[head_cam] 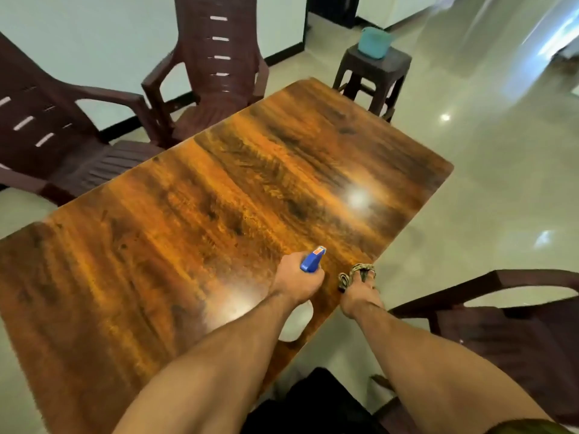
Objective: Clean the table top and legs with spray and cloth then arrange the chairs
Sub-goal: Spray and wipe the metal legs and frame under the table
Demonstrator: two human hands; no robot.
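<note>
The left hand (296, 281) is wrapped around the neck of the spray bottle (311, 261). Its fingers are closed on the bottle, and one appears to sit at the trigger. The bottle's white body hangs below the hand, just above the near edge of the table (188, 214). The blue spray head points away from the person, toward the middle of the table top. Its long axis runs roughly along the forearm line, up and slightly right in the head view.

The right hand (358, 296) is just beside the left, nearer the table's right edge. Its fingers are bunched on the cloth (357, 274), which is crumpled and patterned in dull green and tan. The cloth lies at or just above the table surface; contact cannot be confirmed.

Judgement: the work surface extends forward and left of both hands. The spray head already faces it, so the spraying hand leads and the cloth hand follows across the sprayed zone.

An orange and white label is visible on the tip of the spray head. No writing on it can be read, and no brand can be identified.

One chair (507, 336) stands just right of the person. Two more chairs (200, 89) stand at the table's far left side. A stool (372, 79) carrying a teal tub (374, 42) stands beyond the far corner.
</note>
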